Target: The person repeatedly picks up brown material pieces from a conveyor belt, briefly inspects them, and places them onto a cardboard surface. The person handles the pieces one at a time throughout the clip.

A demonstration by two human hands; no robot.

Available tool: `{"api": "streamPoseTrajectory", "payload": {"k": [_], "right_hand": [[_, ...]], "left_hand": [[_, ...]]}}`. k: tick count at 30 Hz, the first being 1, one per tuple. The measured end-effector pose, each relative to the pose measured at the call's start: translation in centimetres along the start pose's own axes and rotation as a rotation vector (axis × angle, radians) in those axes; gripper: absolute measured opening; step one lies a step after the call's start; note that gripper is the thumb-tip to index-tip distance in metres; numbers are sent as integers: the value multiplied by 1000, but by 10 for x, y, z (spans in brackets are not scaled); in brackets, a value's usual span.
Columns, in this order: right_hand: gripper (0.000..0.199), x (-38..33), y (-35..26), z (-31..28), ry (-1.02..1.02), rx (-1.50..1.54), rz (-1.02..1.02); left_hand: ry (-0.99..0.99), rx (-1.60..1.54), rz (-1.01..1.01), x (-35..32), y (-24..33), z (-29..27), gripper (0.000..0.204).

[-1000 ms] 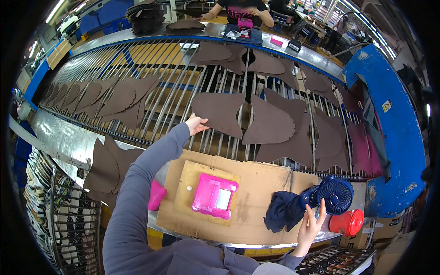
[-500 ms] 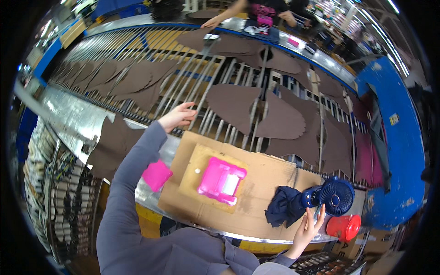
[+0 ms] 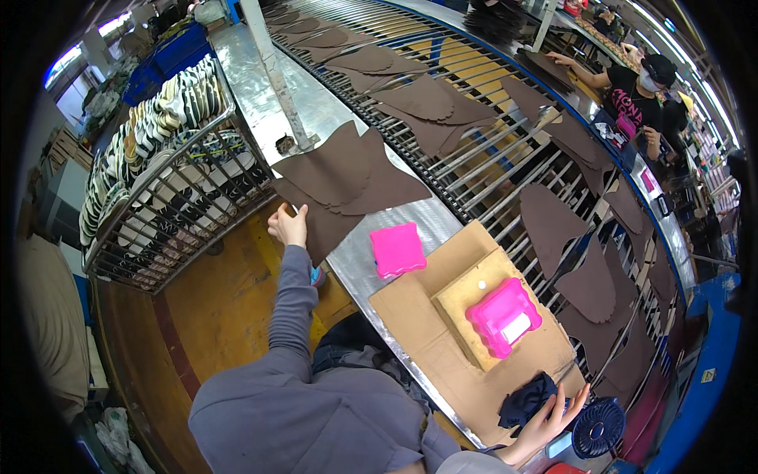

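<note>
My left hand point(image 3: 289, 226) is at the near edge of the dark brown cut sheets point(image 3: 324, 170), its fingers curled and closed on the edge of one; the fingertips are partly hidden. These sheets lie overlapping on the left part of the metal table. My right hand point(image 3: 545, 423) is open, fingers stretched, beside a crumpled dark blue cloth point(image 3: 527, 401) and a dark blue fan point(image 3: 598, 426). Between the hands, a pink moulded block point(image 3: 504, 317) sits on a yellowish board point(image 3: 462, 300) over flat cardboard point(image 3: 418, 332). A pink scalloped pad point(image 3: 397, 250) lies beside the cardboard.
A metal rack point(image 3: 181, 186) full of shoe soles stands at the left. Beyond the table runs a roller conveyor point(image 3: 474, 170) carrying several brown pieces. A white post point(image 3: 272, 71) rises from the table. Across the conveyor, a co-worker point(image 3: 632, 99) reaches toward brown sheets.
The view has swung left. My left hand has moved from beside the conveyor to the brown sheets on the table. My right hand stays near the cloth and fan.
</note>
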State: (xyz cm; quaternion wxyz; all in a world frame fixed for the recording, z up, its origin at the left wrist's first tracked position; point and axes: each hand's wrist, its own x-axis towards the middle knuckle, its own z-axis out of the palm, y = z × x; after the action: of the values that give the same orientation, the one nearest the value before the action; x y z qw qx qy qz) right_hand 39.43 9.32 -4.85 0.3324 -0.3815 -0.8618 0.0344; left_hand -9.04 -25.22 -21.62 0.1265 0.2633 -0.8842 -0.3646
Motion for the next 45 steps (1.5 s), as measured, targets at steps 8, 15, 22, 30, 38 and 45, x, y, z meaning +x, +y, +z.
{"api": "streamPoseTrajectory", "payload": {"k": [8, 15, 22, 30, 38, 45], "right_hand": [[25, -31, -14, -4, 26, 96, 62], [30, -27, -34, -6, -40, 129, 12], [41, 7, -59, -19, -26, 129, -217], [43, 8, -81, -10, -129, 277, -322], [43, 34, -96, -26, -85, 272, -467], [38, 70, -175, -36, 397, 383, -816]], "left_hand": [[-162, 358, -161, 18, 83, 26, 73], [248, 143, 216, 29, 39, 50, 32], [-295, -649, 33, 10, 102, 22, 46], [-547, -1211, -321, 4, 86, 48, 61], [-135, -817, 518, -31, 119, -70, 52], [284, -992, 910, -66, 147, -222, 24]]}}
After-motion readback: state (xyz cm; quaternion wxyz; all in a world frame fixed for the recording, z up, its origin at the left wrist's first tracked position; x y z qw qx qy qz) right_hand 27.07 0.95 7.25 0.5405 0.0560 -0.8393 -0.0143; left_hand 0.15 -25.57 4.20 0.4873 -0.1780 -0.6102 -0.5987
